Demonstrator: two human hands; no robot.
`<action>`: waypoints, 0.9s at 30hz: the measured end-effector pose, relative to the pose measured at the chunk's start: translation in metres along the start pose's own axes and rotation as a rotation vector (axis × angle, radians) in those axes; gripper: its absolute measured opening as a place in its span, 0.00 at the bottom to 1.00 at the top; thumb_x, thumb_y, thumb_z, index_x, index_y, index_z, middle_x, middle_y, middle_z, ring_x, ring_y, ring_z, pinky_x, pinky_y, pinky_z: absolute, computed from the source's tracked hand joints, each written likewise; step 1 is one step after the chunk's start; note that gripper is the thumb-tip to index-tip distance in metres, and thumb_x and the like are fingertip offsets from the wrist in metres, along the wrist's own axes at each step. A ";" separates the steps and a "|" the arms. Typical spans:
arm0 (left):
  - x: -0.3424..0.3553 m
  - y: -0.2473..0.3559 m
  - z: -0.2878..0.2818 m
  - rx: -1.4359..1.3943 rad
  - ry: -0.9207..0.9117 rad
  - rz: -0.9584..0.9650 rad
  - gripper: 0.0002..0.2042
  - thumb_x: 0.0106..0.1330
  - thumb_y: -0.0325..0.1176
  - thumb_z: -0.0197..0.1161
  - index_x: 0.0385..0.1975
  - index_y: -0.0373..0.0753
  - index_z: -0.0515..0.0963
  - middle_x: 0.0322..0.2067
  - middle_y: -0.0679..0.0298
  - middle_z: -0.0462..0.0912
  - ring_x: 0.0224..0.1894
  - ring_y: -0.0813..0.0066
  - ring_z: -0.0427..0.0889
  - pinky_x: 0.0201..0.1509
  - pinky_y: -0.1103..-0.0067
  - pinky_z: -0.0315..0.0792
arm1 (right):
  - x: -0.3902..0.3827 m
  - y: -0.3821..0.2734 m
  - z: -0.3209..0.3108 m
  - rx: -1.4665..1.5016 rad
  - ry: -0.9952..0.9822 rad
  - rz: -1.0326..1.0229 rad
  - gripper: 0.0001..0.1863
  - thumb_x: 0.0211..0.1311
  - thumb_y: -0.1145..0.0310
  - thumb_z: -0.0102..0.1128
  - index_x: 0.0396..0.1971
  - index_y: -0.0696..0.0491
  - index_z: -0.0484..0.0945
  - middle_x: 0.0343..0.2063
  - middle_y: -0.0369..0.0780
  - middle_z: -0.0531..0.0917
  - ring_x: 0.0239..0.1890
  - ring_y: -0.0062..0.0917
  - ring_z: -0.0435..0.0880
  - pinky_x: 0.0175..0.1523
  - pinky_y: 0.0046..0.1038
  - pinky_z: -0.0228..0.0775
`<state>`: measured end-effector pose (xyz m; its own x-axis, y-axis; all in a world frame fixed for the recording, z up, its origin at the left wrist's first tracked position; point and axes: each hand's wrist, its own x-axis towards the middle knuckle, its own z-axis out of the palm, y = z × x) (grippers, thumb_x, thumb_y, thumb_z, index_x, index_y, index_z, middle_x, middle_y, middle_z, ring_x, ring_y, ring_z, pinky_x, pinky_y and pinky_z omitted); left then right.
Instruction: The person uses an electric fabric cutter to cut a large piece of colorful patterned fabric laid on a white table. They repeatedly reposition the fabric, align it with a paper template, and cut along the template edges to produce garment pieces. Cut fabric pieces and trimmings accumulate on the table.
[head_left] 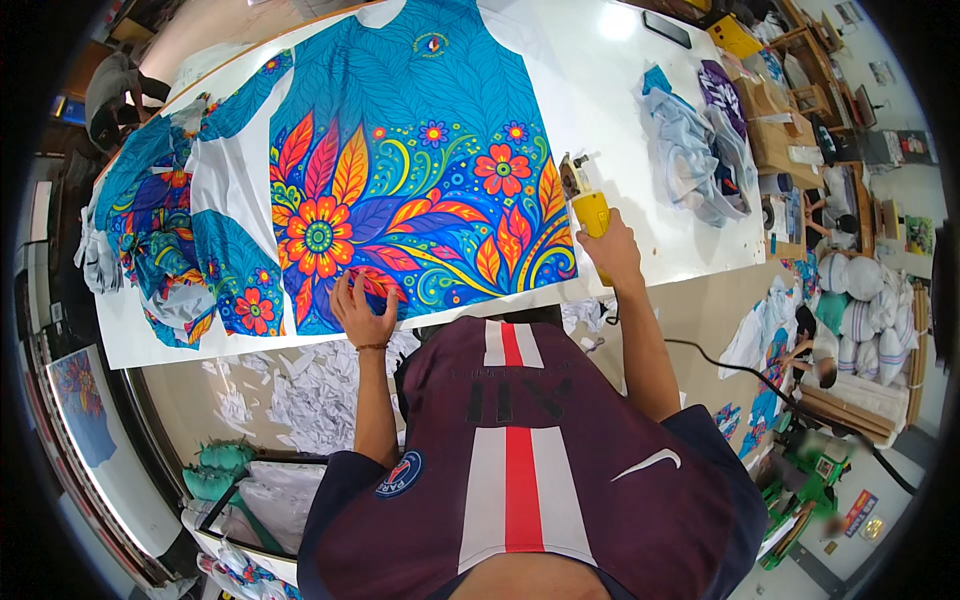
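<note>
- The left hand (362, 308) lies open, fingers spread, pressing the near edge of the floral printed jersey panel (400, 170) on the white table (620, 90)
- The right hand (612, 250) grips a yellow electric fabric cutter (588, 205) just right of the panel
- Paper scraps (300, 385) lie below the near edge

Flat blue floral-printed fabric panel (400, 170); upright yellow handheld cutter (590, 212) at its corner.

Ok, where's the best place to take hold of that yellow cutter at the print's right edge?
By its yellow handle, coming from the near table edge, as the right hand grips it now. The handle points toward the person, and the cutting head sits at the far end, so keep fingers back.
</note>
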<state>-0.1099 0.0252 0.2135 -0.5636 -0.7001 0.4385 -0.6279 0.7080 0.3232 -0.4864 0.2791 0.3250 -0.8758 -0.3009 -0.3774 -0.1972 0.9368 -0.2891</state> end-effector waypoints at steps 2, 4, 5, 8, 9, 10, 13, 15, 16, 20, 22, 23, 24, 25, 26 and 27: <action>0.000 0.000 0.000 -0.006 -0.007 -0.008 0.32 0.59 0.49 0.76 0.60 0.40 0.78 0.66 0.50 0.72 0.69 0.46 0.68 0.76 0.52 0.59 | 0.018 -0.011 -0.002 -0.022 0.007 -0.004 0.36 0.53 0.48 0.72 0.55 0.53 0.71 0.43 0.53 0.88 0.48 0.51 0.89 0.52 0.49 0.81; 0.000 0.001 0.000 -0.017 -0.007 -0.013 0.32 0.59 0.49 0.76 0.61 0.40 0.78 0.66 0.50 0.72 0.69 0.46 0.68 0.75 0.52 0.60 | 0.039 -0.022 -0.002 -0.033 0.008 -0.005 0.36 0.52 0.47 0.72 0.56 0.53 0.71 0.45 0.52 0.88 0.49 0.50 0.89 0.53 0.48 0.81; -0.001 0.001 0.000 -0.022 -0.004 -0.014 0.32 0.59 0.49 0.76 0.61 0.40 0.78 0.65 0.50 0.72 0.69 0.46 0.68 0.75 0.52 0.60 | 0.050 -0.026 -0.002 -0.033 0.006 -0.005 0.36 0.52 0.47 0.72 0.56 0.52 0.72 0.45 0.52 0.87 0.49 0.49 0.89 0.53 0.48 0.81; -0.002 -0.001 0.003 -0.029 0.002 -0.026 0.31 0.59 0.48 0.76 0.60 0.40 0.78 0.65 0.50 0.72 0.68 0.46 0.68 0.75 0.52 0.60 | 0.076 -0.044 -0.005 -0.027 0.002 -0.014 0.37 0.51 0.46 0.72 0.57 0.52 0.72 0.47 0.51 0.87 0.51 0.48 0.88 0.55 0.47 0.81; -0.003 -0.002 0.003 -0.032 -0.001 -0.030 0.31 0.59 0.48 0.76 0.60 0.40 0.78 0.65 0.50 0.72 0.68 0.46 0.69 0.75 0.52 0.60 | 0.084 -0.050 -0.007 -0.024 0.002 -0.018 0.37 0.51 0.46 0.72 0.57 0.52 0.72 0.48 0.51 0.87 0.51 0.47 0.88 0.55 0.47 0.81; -0.002 -0.002 0.003 -0.036 -0.004 -0.032 0.31 0.59 0.48 0.76 0.61 0.41 0.78 0.65 0.50 0.72 0.68 0.46 0.69 0.75 0.52 0.60 | 0.093 -0.055 -0.008 -0.029 0.011 -0.028 0.37 0.51 0.46 0.72 0.57 0.52 0.72 0.48 0.51 0.87 0.51 0.47 0.88 0.55 0.47 0.81; -0.002 0.000 0.004 -0.042 0.006 -0.037 0.31 0.59 0.48 0.76 0.60 0.41 0.78 0.65 0.50 0.73 0.68 0.47 0.69 0.74 0.52 0.61 | 0.115 -0.071 -0.013 -0.030 0.030 -0.047 0.38 0.50 0.46 0.72 0.56 0.54 0.73 0.48 0.50 0.87 0.51 0.46 0.88 0.55 0.47 0.81; -0.002 0.000 0.004 -0.042 0.003 -0.044 0.31 0.59 0.48 0.76 0.60 0.41 0.78 0.64 0.50 0.73 0.68 0.47 0.70 0.74 0.52 0.61 | 0.131 -0.081 -0.014 -0.019 0.037 -0.060 0.38 0.50 0.46 0.73 0.56 0.54 0.73 0.48 0.50 0.87 0.51 0.46 0.88 0.55 0.47 0.81; -0.003 -0.001 0.004 -0.042 0.003 -0.047 0.31 0.59 0.48 0.76 0.61 0.41 0.78 0.64 0.51 0.73 0.68 0.47 0.69 0.74 0.52 0.61 | 0.138 -0.087 -0.016 -0.014 0.041 -0.066 0.38 0.50 0.46 0.73 0.56 0.54 0.73 0.48 0.50 0.87 0.51 0.45 0.88 0.55 0.46 0.81; -0.005 -0.002 0.009 -0.035 0.006 -0.056 0.32 0.58 0.48 0.76 0.61 0.41 0.78 0.64 0.51 0.73 0.68 0.46 0.69 0.73 0.53 0.61 | 0.163 -0.107 -0.021 -0.001 0.054 -0.085 0.38 0.50 0.46 0.73 0.57 0.54 0.74 0.49 0.50 0.87 0.52 0.45 0.88 0.56 0.46 0.81; -0.005 -0.002 0.010 -0.026 0.009 -0.063 0.32 0.58 0.49 0.76 0.60 0.40 0.79 0.63 0.50 0.74 0.67 0.46 0.70 0.73 0.53 0.62 | 0.176 -0.118 -0.025 -0.001 0.060 -0.089 0.38 0.50 0.46 0.73 0.57 0.55 0.75 0.49 0.50 0.87 0.52 0.44 0.88 0.56 0.45 0.81; -0.006 -0.001 0.010 -0.024 0.009 -0.067 0.32 0.58 0.49 0.76 0.60 0.40 0.79 0.63 0.50 0.74 0.67 0.46 0.70 0.73 0.53 0.62 | 0.183 -0.123 -0.026 -0.003 0.064 -0.093 0.38 0.50 0.47 0.73 0.57 0.55 0.75 0.49 0.50 0.87 0.53 0.44 0.88 0.56 0.45 0.81; -0.006 0.000 0.010 -0.022 0.008 -0.070 0.32 0.58 0.49 0.76 0.60 0.40 0.79 0.63 0.50 0.74 0.67 0.46 0.70 0.72 0.53 0.62 | 0.189 -0.128 -0.028 -0.006 0.069 -0.096 0.38 0.50 0.47 0.73 0.57 0.55 0.75 0.49 0.50 0.87 0.53 0.44 0.88 0.57 0.45 0.81; -0.006 0.000 0.010 -0.020 0.009 -0.072 0.32 0.58 0.49 0.76 0.60 0.40 0.79 0.63 0.50 0.74 0.67 0.46 0.70 0.72 0.53 0.62 | 0.195 -0.133 -0.029 -0.007 0.074 -0.100 0.38 0.50 0.47 0.74 0.57 0.55 0.75 0.49 0.50 0.87 0.53 0.44 0.88 0.57 0.45 0.81; -0.006 0.000 0.010 -0.023 0.011 -0.073 0.32 0.58 0.49 0.76 0.60 0.41 0.79 0.63 0.50 0.74 0.67 0.46 0.70 0.72 0.54 0.62 | 0.200 -0.137 -0.031 -0.007 0.077 -0.105 0.38 0.50 0.47 0.74 0.57 0.55 0.76 0.50 0.50 0.87 0.53 0.44 0.88 0.57 0.45 0.81; -0.006 0.000 0.010 -0.026 0.014 -0.074 0.32 0.57 0.49 0.76 0.60 0.41 0.79 0.63 0.51 0.74 0.67 0.46 0.70 0.72 0.54 0.62 | 0.206 -0.142 -0.032 -0.007 0.080 -0.109 0.38 0.50 0.47 0.74 0.57 0.55 0.76 0.50 0.50 0.87 0.53 0.44 0.88 0.57 0.45 0.81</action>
<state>-0.1116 0.0283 0.2026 -0.5086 -0.7493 0.4241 -0.6532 0.6567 0.3770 -0.6527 0.0900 0.3164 -0.8815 -0.3857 -0.2725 -0.2958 0.9008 -0.3180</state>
